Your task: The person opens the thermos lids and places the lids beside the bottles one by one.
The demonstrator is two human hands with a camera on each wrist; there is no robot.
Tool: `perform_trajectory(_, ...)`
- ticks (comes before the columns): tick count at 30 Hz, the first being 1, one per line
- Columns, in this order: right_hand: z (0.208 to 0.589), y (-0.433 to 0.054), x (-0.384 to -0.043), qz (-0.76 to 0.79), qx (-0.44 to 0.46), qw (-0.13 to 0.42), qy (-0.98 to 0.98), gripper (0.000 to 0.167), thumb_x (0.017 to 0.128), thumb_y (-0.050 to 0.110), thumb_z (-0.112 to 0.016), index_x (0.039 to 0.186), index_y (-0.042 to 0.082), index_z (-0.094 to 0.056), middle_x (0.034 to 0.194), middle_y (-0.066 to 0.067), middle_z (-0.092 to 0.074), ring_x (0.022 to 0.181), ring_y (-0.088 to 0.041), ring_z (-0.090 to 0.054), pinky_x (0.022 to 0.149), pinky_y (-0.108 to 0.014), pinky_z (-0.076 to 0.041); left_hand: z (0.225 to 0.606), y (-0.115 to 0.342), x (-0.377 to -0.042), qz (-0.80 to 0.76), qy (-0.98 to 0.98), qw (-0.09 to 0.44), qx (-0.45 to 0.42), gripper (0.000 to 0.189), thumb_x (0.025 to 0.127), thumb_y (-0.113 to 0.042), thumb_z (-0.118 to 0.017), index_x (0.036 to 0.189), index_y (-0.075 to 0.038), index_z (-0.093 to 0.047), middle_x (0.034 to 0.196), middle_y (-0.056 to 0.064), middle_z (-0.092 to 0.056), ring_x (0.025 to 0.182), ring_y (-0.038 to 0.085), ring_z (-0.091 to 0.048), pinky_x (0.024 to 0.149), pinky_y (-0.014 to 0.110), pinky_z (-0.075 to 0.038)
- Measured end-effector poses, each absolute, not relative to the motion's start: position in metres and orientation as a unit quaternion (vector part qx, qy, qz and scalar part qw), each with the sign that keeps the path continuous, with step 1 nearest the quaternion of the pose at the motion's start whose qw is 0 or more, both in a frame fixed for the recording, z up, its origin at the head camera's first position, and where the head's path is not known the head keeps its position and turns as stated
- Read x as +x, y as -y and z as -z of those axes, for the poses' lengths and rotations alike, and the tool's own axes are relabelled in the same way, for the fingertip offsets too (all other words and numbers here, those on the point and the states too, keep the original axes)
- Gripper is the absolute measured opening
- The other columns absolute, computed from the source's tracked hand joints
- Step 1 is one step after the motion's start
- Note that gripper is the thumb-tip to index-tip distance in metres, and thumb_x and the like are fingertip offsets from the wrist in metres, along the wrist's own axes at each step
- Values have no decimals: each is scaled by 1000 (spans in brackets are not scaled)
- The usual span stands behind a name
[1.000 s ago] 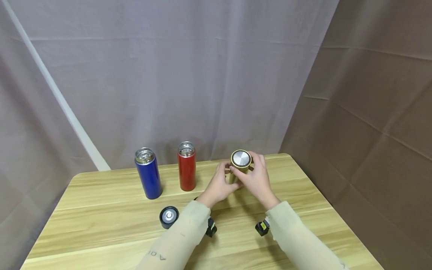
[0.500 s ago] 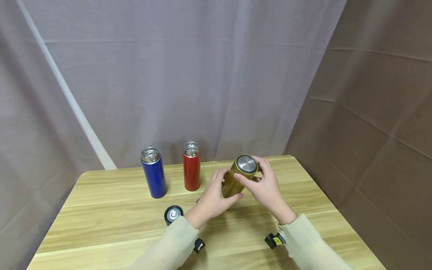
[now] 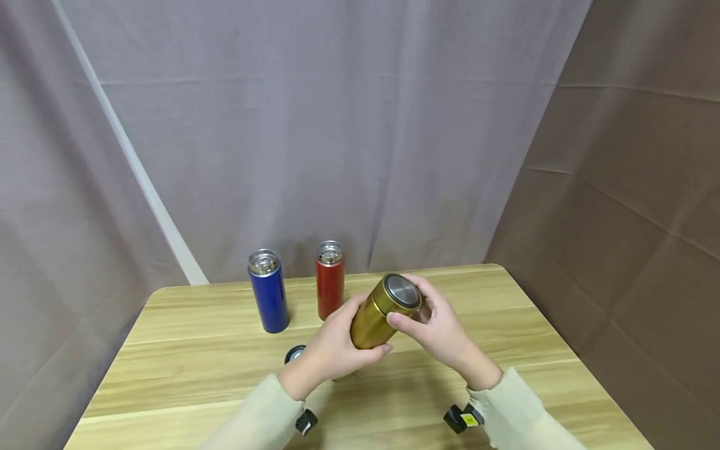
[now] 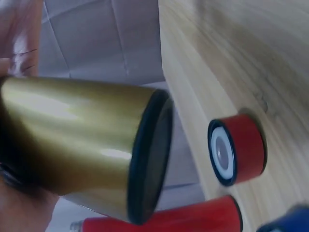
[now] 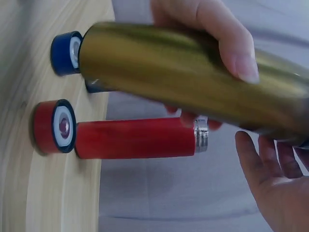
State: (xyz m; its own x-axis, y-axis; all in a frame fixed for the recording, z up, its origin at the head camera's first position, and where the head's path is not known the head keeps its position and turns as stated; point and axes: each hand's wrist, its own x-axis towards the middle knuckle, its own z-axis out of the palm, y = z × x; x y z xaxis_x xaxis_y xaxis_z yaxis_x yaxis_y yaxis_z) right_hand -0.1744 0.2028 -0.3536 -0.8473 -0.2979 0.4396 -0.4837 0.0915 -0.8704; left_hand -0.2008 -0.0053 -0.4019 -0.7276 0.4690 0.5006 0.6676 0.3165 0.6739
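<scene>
A gold thermos (image 3: pixel 374 322), its round steel-topped lid on, is held tilted above the table, lid end up and to the right. My left hand (image 3: pixel 332 347) grips its body, thumb on the near side and fingers hidden behind in the head view. At the lid end, my right hand (image 3: pixel 441 328) holds with the thumb in front and fingers round the back. The left wrist view shows the black-edged base of the thermos (image 4: pixel 82 140) up close. In the right wrist view the left fingers (image 5: pixel 234 43) wrap over the gold body while the right fingers (image 5: pixel 275 159) reach the lid end.
A blue thermos (image 3: pixel 269 294) and a red thermos (image 3: pixel 330 284) stand uncapped at the table's back. A red lid (image 5: pixel 46 126) and a blue lid (image 5: pixel 62 53) lie upturned on the wooden table (image 3: pixel 185 362). Grey curtain (image 3: pixel 309 125) hangs behind; brown cloth (image 3: pixel 630 219) hangs right.
The gold thermos has come up and toward me, tilting from near upright so its base points lower left. My left hand has shifted left with it; my right hand stays at the lid.
</scene>
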Motion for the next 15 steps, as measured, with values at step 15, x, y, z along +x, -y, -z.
perform_trajectory(15, 385, -210, -175, -572, 240, -36, 783, 53, 89, 14, -70, 135, 11, -45, 118, -15, -53, 100, -30, -60, 81, -39, -55, 408, 33, -186, 143, 875, 318, -335, 90, 59, -43, -91, 133, -11, -51, 112, 5, -57, 93, 26, -57, 82, 42, -48)
